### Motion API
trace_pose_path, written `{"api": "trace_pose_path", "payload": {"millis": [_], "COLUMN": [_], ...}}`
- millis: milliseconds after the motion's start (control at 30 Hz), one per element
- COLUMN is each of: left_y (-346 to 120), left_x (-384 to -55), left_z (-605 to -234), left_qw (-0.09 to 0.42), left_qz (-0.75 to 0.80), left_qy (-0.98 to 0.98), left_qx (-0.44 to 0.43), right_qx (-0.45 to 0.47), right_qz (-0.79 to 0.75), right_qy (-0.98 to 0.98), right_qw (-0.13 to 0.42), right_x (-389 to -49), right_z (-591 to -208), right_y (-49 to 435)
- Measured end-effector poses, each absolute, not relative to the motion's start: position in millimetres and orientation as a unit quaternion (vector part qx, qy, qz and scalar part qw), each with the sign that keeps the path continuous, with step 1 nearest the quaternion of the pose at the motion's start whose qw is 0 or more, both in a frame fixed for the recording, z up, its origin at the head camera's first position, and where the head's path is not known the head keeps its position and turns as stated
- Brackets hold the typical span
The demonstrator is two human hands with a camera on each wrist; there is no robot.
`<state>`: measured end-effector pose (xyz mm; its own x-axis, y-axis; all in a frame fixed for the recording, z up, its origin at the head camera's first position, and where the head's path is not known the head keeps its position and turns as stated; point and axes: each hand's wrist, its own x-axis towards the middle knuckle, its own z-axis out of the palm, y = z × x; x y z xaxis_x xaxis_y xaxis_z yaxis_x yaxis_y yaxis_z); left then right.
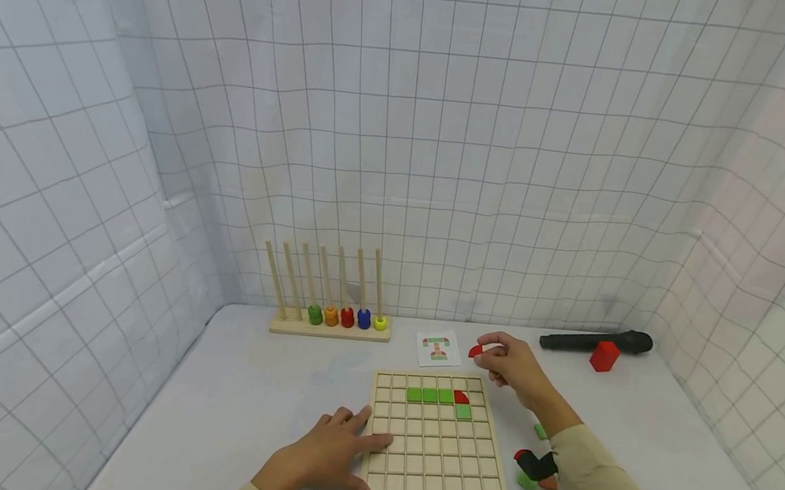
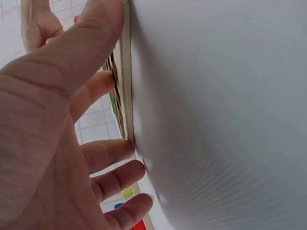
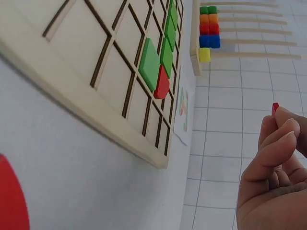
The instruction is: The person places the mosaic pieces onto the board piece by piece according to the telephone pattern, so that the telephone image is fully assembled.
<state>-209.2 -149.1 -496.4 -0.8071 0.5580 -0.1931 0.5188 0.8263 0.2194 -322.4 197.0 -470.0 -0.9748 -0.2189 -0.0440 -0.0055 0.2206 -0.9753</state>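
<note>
A wooden grid board (image 1: pixel 414 464) lies on the white table. My left hand (image 1: pixel 326 455) rests at its left edge with fingers spread, the index finger reaching over the squares. Beyond the board's upper right corner, my right hand (image 1: pixel 520 374) pinches a small red tile (image 1: pixel 475 351) between thumb and fingers; only its edge shows in the right wrist view. Several green tiles (image 1: pixel 430 395) sit in a row on the board, with a red tile (image 1: pixel 460 397) at the row's right end and a green tile (image 1: pixel 464 412) below it. A printed pattern card (image 1: pixel 439 349) lies behind the board.
A wooden peg rack (image 1: pixel 330 332) with coloured beads stands at the back left. At the back right lie a black microphone-shaped object (image 1: pixel 571 341) and a red block (image 1: pixel 605 356). Loose green (image 1: pixel 526 483) and orange pieces (image 1: pixel 549 482) lie beside a black object (image 1: pixel 537 466) near my right forearm.
</note>
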Motion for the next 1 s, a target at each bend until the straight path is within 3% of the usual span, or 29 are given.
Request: {"api": "trace_pose_path", "payload": {"millis": [467,1000], "left_y": [-148,-150], "left_x": [-209,-207], "left_z": [-494,-495], "left_qw": [0.127,0.112], "left_qz": [0.073,0.073], "left_qy": [0.949,0.945], "left_qx": [0.278,0.298], "right_qx": [-0.153,-0.182], "right_qz": [-0.601,-0.587], "right_qy": [0.777,0.770], "right_qw": [0.112,0.172], "right_x": [-330,-324], "right_z": [-468,-479], "right_y": [153,101]}}
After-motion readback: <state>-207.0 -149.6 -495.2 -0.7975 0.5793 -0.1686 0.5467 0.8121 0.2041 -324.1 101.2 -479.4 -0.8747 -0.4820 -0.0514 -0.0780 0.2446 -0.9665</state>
